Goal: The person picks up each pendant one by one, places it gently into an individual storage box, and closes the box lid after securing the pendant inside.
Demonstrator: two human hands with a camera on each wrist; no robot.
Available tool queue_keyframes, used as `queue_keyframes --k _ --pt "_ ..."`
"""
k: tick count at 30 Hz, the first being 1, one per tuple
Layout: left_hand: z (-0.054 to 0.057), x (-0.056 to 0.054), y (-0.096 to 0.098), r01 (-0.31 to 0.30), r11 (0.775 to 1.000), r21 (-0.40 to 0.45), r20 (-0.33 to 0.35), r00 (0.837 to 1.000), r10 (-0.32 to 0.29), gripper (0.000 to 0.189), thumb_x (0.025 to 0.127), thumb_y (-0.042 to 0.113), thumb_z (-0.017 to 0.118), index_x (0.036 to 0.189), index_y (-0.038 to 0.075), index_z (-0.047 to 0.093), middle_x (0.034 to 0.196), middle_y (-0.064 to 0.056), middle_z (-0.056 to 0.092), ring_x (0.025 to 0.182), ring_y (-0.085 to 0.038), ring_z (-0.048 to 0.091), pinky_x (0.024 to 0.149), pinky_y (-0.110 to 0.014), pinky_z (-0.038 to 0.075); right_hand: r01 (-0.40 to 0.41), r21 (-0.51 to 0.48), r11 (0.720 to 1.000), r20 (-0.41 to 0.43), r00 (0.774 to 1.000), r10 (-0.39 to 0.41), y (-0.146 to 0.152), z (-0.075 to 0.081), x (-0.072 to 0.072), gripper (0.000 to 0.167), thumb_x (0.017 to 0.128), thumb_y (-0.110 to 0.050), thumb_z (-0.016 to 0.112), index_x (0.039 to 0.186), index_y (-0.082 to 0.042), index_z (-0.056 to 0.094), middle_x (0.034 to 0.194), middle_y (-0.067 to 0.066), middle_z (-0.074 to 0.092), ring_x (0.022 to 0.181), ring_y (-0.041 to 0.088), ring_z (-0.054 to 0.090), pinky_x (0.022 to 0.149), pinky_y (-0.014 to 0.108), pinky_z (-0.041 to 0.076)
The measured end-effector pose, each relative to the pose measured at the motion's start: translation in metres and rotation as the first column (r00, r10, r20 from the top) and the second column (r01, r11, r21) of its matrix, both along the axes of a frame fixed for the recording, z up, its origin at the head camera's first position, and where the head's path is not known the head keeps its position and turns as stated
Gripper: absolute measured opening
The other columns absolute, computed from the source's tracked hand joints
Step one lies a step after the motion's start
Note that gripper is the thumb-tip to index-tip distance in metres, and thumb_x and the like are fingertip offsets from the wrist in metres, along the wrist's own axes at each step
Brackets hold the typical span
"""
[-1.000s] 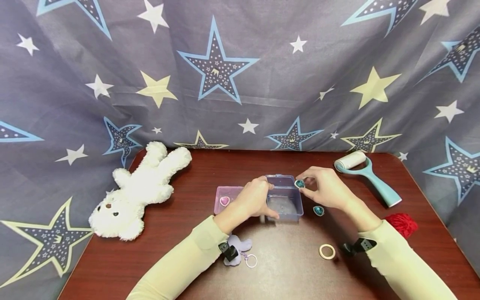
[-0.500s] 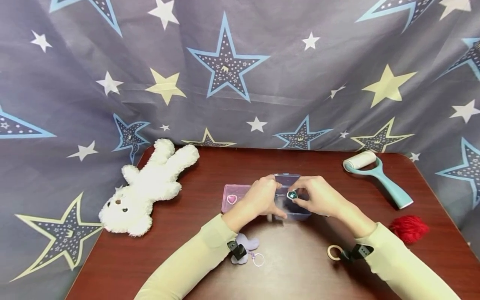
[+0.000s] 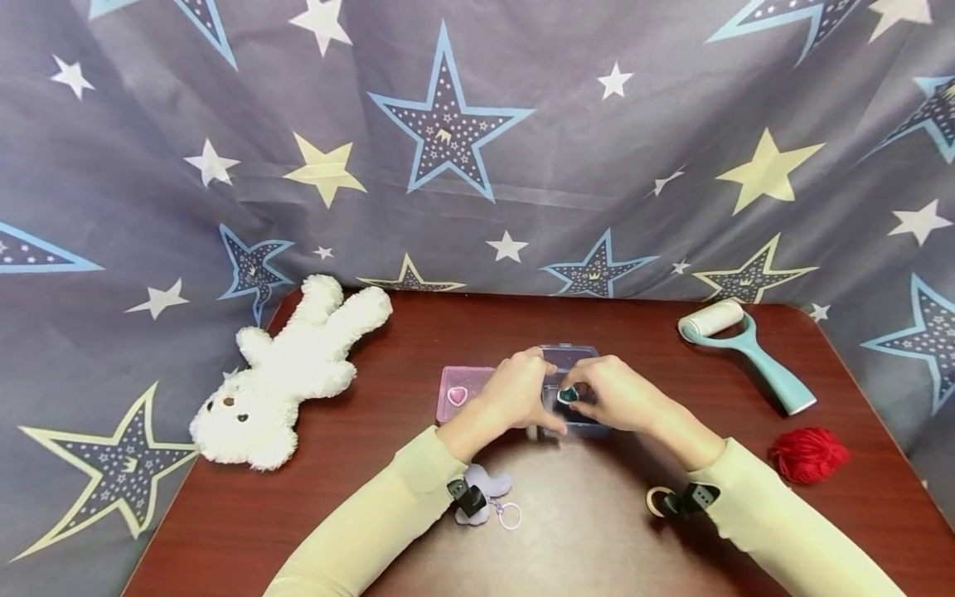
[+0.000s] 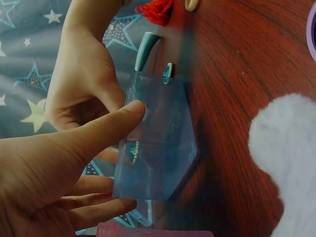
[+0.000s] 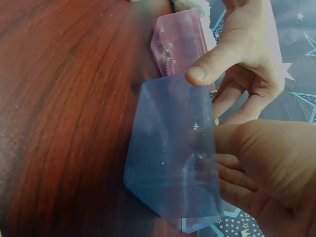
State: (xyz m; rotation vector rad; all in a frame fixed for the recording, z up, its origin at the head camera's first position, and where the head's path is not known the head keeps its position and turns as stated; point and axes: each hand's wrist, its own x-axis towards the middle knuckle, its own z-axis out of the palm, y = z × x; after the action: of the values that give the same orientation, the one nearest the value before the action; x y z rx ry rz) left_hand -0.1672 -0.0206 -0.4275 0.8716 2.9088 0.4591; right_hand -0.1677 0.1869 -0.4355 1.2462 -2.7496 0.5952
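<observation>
My left hand (image 3: 515,390) grips the left end of a small see-through blue plastic box (image 3: 569,355), its thumb on the near wall and its fingers at the far side. The box's lid stands open at the back. Within the box, my right hand (image 3: 613,393) pinches a teal heart-shaped gem (image 3: 568,395) with a beaded rim; in the left wrist view this gem shows dimly through the wall. A second teal gem (image 4: 169,72) lies on the table beyond the box in that view; the right hand hides it from the head view.
Left of the blue box is a pink box (image 3: 446,410) with a pink heart gem (image 3: 458,395). A white plush bear (image 3: 287,373), lilac plush keychain (image 3: 477,493), wooden ring (image 3: 656,502), red yarn (image 3: 809,455) and lint roller (image 3: 761,356) lie around on the table.
My right hand has brought the teal gem leftward from beside the box into it, then slightly lower and further left. My left hand keeps its grip on the box. The head view has shifted slightly.
</observation>
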Motion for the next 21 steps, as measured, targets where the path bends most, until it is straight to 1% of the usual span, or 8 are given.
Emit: queue_keyframes --k 6,10,15,21 --pt "0.000 0.002 -0.001 0.010 1.000 0.001 -0.017 1.000 -0.010 0.088 0.063 0.058 0.100 0.131 0.008 0.076 0.118 -0.006 0.070 0.106 -0.027 0.075 0.097 -0.042 0.065 -0.010 0.032 0.999 0.008 1.000 0.010 -0.004 -0.004 -0.002 0.019 0.079 -0.002 0.089 0.093 -0.009 0.078 0.085 0.002 0.072 0.073 0.011 0.063 0.065 0.024 0.057" --pt "-0.001 0.003 -0.001 0.015 1.000 -0.008 -0.014 1.000 -0.015 0.086 0.063 0.058 0.100 0.130 0.009 0.076 0.113 -0.006 0.069 0.103 -0.026 0.075 0.095 -0.043 0.065 -0.034 0.050 0.998 0.004 0.999 0.034 -0.005 -0.009 -0.004 0.018 0.079 0.000 0.089 0.091 -0.008 0.078 0.084 0.002 0.072 0.071 0.008 0.060 0.063 0.021 0.054" --pt "-0.001 0.003 -0.001 0.014 1.000 -0.014 -0.019 1.000 -0.014 0.089 0.062 0.057 0.101 0.131 0.008 0.076 0.116 -0.007 0.070 0.106 -0.026 0.075 0.095 -0.042 0.065 -0.068 0.077 0.995 0.009 0.998 0.068 -0.006 -0.012 -0.006 0.017 0.079 0.002 0.087 0.091 -0.007 0.079 0.084 0.003 0.074 0.070 0.010 0.064 0.063 0.020 0.056" --pt "0.000 0.001 0.000 0.008 1.000 -0.001 -0.014 1.000 -0.008 0.090 0.062 0.057 0.101 0.132 0.007 0.075 0.123 -0.008 0.071 0.110 -0.027 0.075 0.098 -0.042 0.064 -0.078 0.083 0.993 0.007 0.997 0.078 -0.005 -0.012 -0.008 0.018 0.079 0.003 0.087 0.091 -0.007 0.080 0.085 0.003 0.076 0.073 0.012 0.067 0.065 0.023 0.059"
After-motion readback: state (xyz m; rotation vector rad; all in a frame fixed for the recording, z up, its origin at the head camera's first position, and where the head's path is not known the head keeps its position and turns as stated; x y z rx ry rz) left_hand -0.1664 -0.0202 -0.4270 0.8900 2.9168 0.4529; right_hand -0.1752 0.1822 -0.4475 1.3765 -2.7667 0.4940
